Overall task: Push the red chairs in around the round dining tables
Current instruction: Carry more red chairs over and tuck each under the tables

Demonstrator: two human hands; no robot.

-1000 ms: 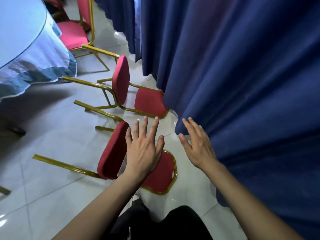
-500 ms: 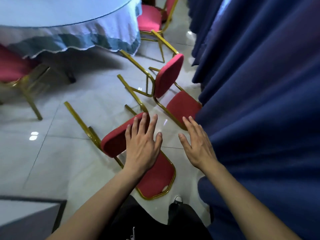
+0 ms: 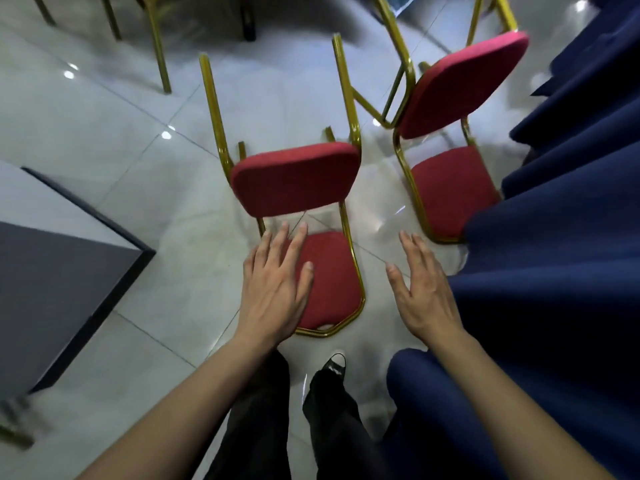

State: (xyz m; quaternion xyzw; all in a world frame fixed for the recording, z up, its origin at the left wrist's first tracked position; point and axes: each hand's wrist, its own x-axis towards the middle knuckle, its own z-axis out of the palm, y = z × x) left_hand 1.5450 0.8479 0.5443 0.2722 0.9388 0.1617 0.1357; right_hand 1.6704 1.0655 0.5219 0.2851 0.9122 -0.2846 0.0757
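Two red chairs lie tipped over on the tiled floor (image 3: 131,140), gold legs pointing away from the camera. Near chair (image 3: 298,181) is dead centre: its backrest pad faces up and its seat pad lies closest to the person's feet. Second chair (image 3: 457,88) is just to its right, angled, with its seat partly tucked under the dark blue curtain (image 3: 554,237), so the seat's right edge is hidden.

Left hand (image 3: 277,289): no grip, fingers straight and spread, over the near chair's seat. It covers the seat's left part; can't tell if the palm touches the pad or hovers above it. Right hand (image 3: 424,289): also no grip, fingers extended, over bare floor between the near chair and the curtain, holding nothing.

More gold chair legs (image 3: 159,46) are cut off at the top-left edge; seats not visible. No round dining surface is clearly in view; the dark post (image 3: 247,19) at top centre can't be identified. Grey box-like corner (image 3: 62,271) at left is cropped, identity unclear. Frame is slightly motion-blurred. Black trousers and one shoe (image 3: 333,363) at bottom.
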